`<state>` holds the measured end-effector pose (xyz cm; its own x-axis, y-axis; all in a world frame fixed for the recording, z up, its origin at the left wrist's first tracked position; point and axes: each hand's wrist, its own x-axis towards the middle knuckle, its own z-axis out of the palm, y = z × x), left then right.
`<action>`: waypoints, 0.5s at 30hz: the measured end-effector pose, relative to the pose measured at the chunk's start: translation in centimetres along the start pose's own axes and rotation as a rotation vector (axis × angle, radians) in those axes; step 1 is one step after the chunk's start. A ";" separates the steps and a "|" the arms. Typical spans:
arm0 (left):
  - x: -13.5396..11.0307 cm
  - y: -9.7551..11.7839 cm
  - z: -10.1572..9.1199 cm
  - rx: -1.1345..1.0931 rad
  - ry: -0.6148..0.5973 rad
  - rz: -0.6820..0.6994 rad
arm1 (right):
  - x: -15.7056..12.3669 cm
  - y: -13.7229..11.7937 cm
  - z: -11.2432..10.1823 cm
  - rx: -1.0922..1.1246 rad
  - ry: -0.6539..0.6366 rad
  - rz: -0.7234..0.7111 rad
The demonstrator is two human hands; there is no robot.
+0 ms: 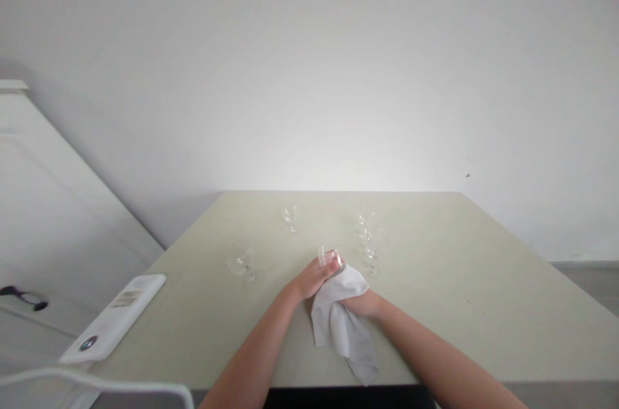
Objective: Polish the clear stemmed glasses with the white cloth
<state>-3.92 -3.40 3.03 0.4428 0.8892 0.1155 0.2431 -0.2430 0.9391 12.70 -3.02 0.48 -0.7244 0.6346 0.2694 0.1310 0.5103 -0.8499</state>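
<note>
My left hand (315,277) is closed around a small clear stemmed glass (329,258), held above the middle of the pale table (435,280). My right hand (363,303) is wrapped in a white cloth (341,322) and presses it against the glass; the cloth's loose end hangs down toward the table's near edge. Most of my right hand's fingers are hidden under the cloth.
More clear stemmed glasses stand on the table: one at the back (289,214), one leaning at the left (242,260), and a close pair at the right (372,242). A white flat box (116,315) lies at the left edge. A white cabinet (43,228) stands to the left.
</note>
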 end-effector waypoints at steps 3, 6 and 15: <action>0.0 0.1 0.1 -0.001 0.010 -0.010 | 0.0 -0.3 0.0 0.033 0.003 0.013; 0.0 0.2 0.1 0.000 0.010 -0.011 | 0.0 -0.4 -0.1 0.046 -0.006 0.028; 0.0 0.1 0.0 0.010 0.014 -0.001 | -0.2 0.0 0.0 0.010 -0.003 -0.003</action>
<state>-3.89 -3.46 3.08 0.4303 0.8948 0.1190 0.2522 -0.2457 0.9359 12.86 -3.18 0.43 -0.7266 0.6315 0.2706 0.1224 0.5066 -0.8535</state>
